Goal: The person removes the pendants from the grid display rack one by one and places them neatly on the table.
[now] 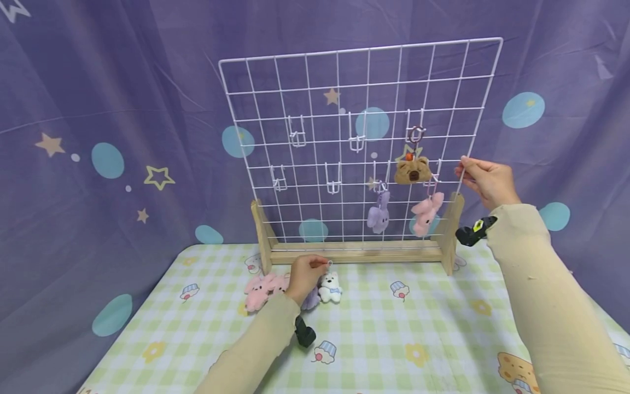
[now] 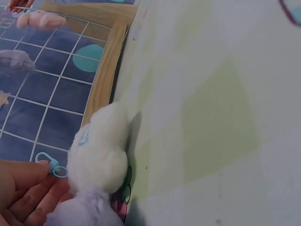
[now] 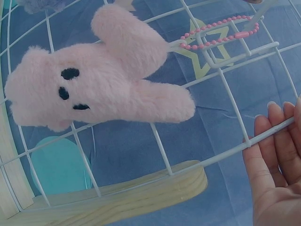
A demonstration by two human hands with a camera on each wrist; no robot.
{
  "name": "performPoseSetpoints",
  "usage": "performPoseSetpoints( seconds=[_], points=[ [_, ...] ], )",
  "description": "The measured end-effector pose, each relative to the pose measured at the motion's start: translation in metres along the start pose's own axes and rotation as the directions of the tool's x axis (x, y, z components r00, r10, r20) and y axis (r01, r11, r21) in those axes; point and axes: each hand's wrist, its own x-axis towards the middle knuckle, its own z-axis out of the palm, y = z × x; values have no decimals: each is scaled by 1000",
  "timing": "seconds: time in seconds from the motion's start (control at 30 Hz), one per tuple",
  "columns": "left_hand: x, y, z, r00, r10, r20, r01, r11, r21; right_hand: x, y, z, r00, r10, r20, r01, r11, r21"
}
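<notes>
White bear (image 1: 331,290) is on the desk (image 1: 374,334), left hand (image 1: 306,276) pinching its clip (image 2: 54,165). Right hand (image 1: 492,180) holds the rack (image 1: 356,255) edge.

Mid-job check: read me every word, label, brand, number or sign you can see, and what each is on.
No readable text in any view.
Yellow mark on the black wrist device: too small to read.
Pale marks on the blue bow of the white bear: too blurred to tell if they are letters.
Tablecloth and curtain: pictures, no legible words.
</notes>
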Motion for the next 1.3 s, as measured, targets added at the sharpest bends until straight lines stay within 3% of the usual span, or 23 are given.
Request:
performPoseSetpoints(
  seconds=[0.43,0.67,0.8,0.93,1.1,1.3],
  points=[
    [8,-1,4,999,-39,-14,39,999,8,0,-2,-1,1000,-17,0,17,1000,-22],
    [12,-3,2,1000,-8,0,8,999,36,0,-3,0,1000,-11,1,11,1000,-25],
    [15,-2,0,1000,14,8,-15,999,47,33,20,-26,1000,-7,12,7,1000,-29],
    [17,13,-2,998,55,8,-55,997,48,49,31,-37,1000,-13,27,13,1000,14],
    [19,43,-4,994,100,34,-100,995,-14,10,4,-8,1000,-11,-1,11,1000,-17],
    [22,75,-4,992,118,45,-111,985,-134,0,0,-2,999,37,2,-37,999,27]
  ],
)
